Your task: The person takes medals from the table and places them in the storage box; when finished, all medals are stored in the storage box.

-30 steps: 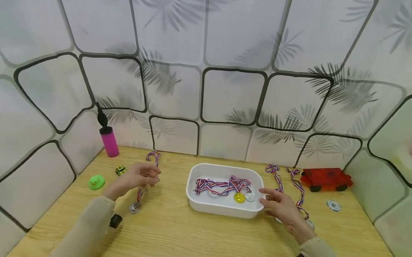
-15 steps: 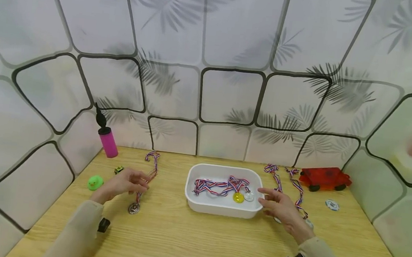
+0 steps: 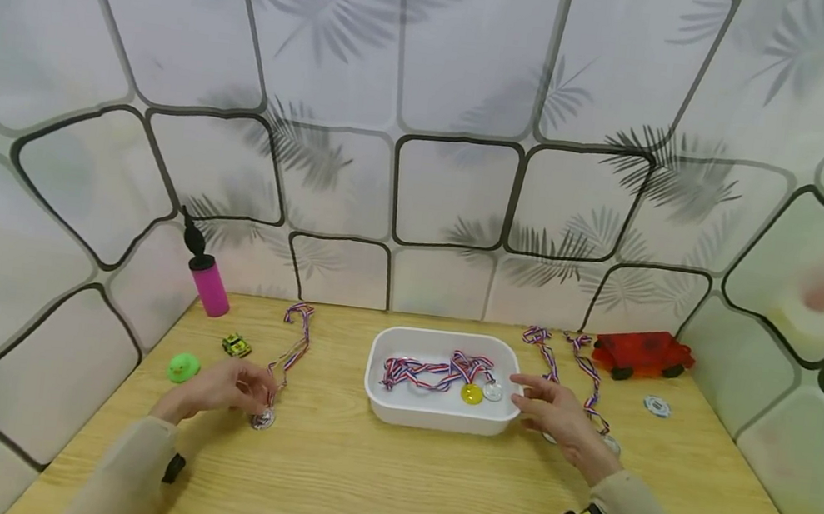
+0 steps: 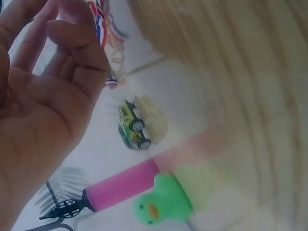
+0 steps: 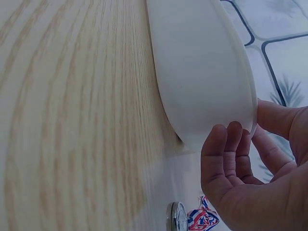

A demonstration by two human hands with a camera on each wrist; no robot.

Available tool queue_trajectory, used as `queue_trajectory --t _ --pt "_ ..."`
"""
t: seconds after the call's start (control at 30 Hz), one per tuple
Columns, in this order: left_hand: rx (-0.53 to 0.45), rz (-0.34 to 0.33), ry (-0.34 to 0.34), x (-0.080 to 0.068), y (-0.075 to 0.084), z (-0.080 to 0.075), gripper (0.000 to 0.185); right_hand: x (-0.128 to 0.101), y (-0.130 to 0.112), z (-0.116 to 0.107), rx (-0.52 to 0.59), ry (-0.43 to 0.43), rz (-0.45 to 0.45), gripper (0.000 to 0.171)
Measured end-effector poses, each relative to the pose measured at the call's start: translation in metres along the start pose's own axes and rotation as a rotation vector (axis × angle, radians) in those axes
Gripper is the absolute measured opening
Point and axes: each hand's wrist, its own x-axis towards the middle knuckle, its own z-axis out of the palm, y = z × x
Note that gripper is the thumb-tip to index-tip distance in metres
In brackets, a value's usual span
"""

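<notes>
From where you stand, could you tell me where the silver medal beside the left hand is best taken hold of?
By its ribbon, I would judge, pinched from above just behind the silver medal. The disc lies flat on the table, while the ribbon already runs between the left hand fingers.

No lettering, label, brand or number can be read in any view; markings on the poker chip are too small.

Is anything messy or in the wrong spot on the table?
A bit. Some medals lie tangled in the white tub, but others are strewn outside it: two ribbons trail on the table right of the tub, and the left hand pinches another ribbon left of it. Nothing looks broken or spilled.
</notes>
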Motion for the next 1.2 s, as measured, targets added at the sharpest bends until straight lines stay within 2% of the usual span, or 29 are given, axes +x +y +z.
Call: queue_trajectory --t 0.13,0.37,0.53,0.7,0.83,0.93,1.07,1.2 --pt "0.068 0.028 -0.063 -0.003 0.0 0.0 0.03 0.001 0.0 0.0 0.009 -0.005 -0.003 0.047" --pt "0.112 0.006 -0.154 0.0 0.004 0.004 0.035 0.0 0.001 -0.001 0.01 0.0 -0.002 0.046" --pt "0.097 0.021 -0.168 0.004 0.004 0.006 0.03 0.001 0.001 -0.001 0.01 0.0 -0.006 0.047" --pt "0.076 0.071 -0.167 0.005 0.002 0.008 0.03 0.0 0.001 0.0 0.006 -0.009 -0.013 0.048" --pt "0.113 0.126 -0.144 0.008 0.0 0.011 0.027 -0.001 0.001 0.0 0.004 -0.015 -0.017 0.049" --pt "0.117 0.15 -0.101 0.011 0.0 0.013 0.023 -0.001 0.001 0.0 0.009 -0.017 -0.015 0.049" --pt "0.057 0.11 -0.04 0.017 0.002 0.013 0.022 -0.001 0.001 0.001 0.007 -0.017 -0.012 0.048" --pt "-0.006 0.046 0.028 0.022 0.011 0.009 0.032 -0.001 0.0 0.0 0.011 -0.021 -0.014 0.049"
